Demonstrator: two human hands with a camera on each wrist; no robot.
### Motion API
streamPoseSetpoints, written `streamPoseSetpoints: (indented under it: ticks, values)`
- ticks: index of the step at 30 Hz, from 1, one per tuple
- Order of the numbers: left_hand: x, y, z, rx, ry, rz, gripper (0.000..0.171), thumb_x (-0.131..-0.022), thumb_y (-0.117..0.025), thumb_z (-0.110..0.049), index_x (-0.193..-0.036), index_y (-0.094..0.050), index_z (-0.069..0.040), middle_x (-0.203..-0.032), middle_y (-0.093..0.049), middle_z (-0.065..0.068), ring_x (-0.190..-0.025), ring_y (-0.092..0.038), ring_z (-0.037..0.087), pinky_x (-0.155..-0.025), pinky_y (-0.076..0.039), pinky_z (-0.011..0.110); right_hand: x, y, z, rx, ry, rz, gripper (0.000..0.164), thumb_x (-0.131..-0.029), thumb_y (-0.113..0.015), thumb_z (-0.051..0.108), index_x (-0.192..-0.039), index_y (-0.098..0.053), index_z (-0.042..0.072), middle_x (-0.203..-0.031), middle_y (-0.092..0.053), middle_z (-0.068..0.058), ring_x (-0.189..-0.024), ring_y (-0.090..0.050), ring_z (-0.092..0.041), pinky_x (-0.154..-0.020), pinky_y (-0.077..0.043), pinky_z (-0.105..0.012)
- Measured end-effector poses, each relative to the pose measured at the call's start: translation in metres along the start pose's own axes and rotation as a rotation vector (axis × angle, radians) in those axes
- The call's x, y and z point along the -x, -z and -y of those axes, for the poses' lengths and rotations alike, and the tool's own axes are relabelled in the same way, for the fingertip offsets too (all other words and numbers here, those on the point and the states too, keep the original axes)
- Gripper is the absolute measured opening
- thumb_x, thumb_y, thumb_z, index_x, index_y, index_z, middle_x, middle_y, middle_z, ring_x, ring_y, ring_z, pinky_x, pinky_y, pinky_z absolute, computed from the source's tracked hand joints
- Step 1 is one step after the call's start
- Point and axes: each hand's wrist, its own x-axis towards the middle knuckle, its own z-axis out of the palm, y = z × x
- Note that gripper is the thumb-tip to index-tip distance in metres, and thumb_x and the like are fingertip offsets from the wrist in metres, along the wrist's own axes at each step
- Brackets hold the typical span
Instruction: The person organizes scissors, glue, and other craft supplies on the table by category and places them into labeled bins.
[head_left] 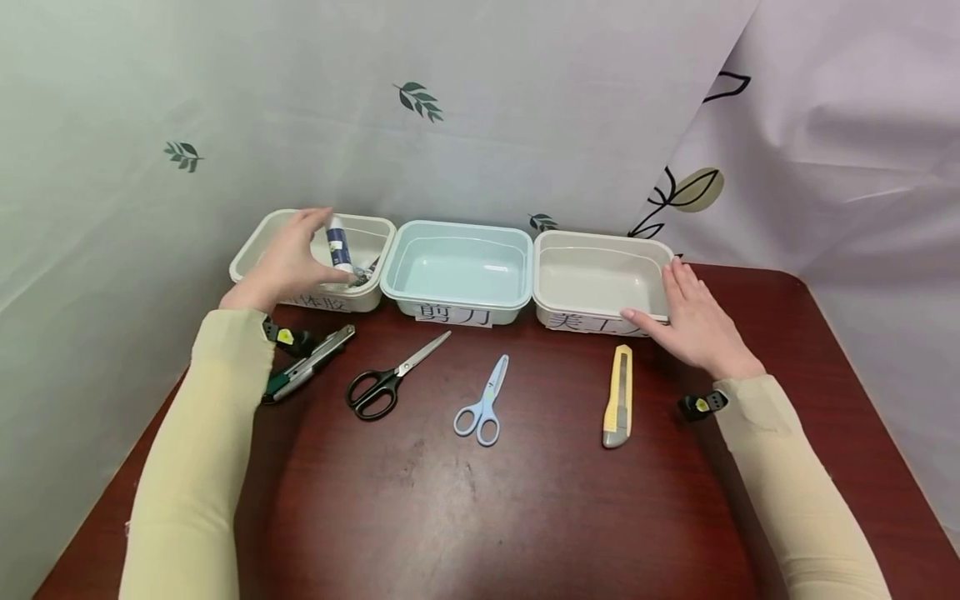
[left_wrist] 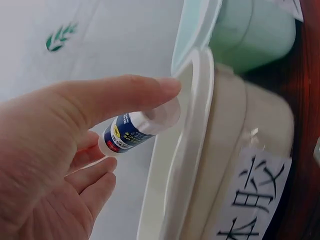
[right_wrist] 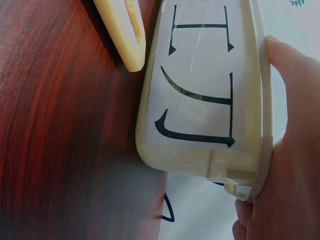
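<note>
My left hand (head_left: 288,258) is over the left cream bin (head_left: 255,237) and pinches a white and navy glue stick (head_left: 339,244) lengthwise between thumb and fingers. In the left wrist view the glue stick (left_wrist: 132,131) is beside the bin's rim. Small dark and silvery items (head_left: 365,275) lie inside that bin, partly hidden by the thumb. My right hand (head_left: 693,321) rests on the right cream bin (head_left: 600,271), its fingers extended along the side rim and its thumb on the front rim (right_wrist: 266,95).
A pale blue bin (head_left: 461,262) stands between the cream ones. Along the table lie a green and grey utility knife (head_left: 311,362), black-handled scissors (head_left: 386,387), light blue scissors (head_left: 483,408) and a yellow utility knife (head_left: 618,400). Patterned cloth (head_left: 480,108) hangs behind.
</note>
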Motion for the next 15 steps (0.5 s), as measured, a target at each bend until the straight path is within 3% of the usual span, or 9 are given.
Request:
streamPoseSetpoints:
  ticks: [6, 8, 11, 15]
  values:
    - [-0.004, 0.005, 0.016, 0.008, 0.012, 0.024, 0.115, -0.076, -0.083, -0.004, -0.161, -0.005, 0.003, -0.168, -0.003, 0.021, -0.152, -0.006, 0.041, -0.121, -0.011, 0.052, 0.0, 0.0, 0.002, 0.002, 0.003, 0.003, 0.104, -0.098, -0.05, 0.065, -0.156, -0.01, -0.013, -0.164, -0.001, -0.029, -0.153, 0.002, -0.037, -0.122, -0.001, -0.047]
    - [-0.003, 0.007, 0.016, 0.0, 0.02, 0.024, 0.115, -0.079, -0.082, -0.006, -0.161, -0.003, 0.001, -0.168, 0.0, 0.018, -0.152, -0.004, 0.039, -0.121, -0.009, 0.052, 0.0, 0.001, 0.002, 0.006, 0.003, 0.004, 0.104, -0.098, -0.05, 0.064, -0.156, -0.01, -0.013, -0.165, -0.001, -0.029, -0.153, 0.002, -0.037, -0.122, -0.002, -0.047]
    - [0.0, 0.008, 0.016, -0.007, 0.033, 0.018, 0.111, -0.083, -0.083, -0.014, -0.162, -0.005, -0.002, -0.167, -0.006, 0.021, -0.151, -0.008, 0.042, -0.12, -0.01, 0.054, 0.0, 0.002, 0.002, 0.008, 0.002, 0.006, 0.104, -0.098, -0.05, 0.064, -0.156, -0.01, -0.013, -0.165, 0.0, -0.029, -0.153, 0.002, -0.037, -0.122, -0.003, -0.048]
    - [0.004, 0.005, 0.015, 0.002, 0.018, -0.015, 0.102, -0.086, -0.084, -0.022, -0.16, -0.02, 0.002, -0.161, -0.024, 0.028, -0.148, -0.021, 0.045, -0.119, -0.018, 0.055, 0.0, 0.002, 0.001, 0.004, -0.003, 0.01, 0.104, -0.098, -0.05, 0.065, -0.156, -0.01, -0.012, -0.165, 0.0, -0.028, -0.153, 0.003, -0.037, -0.122, -0.003, -0.049]
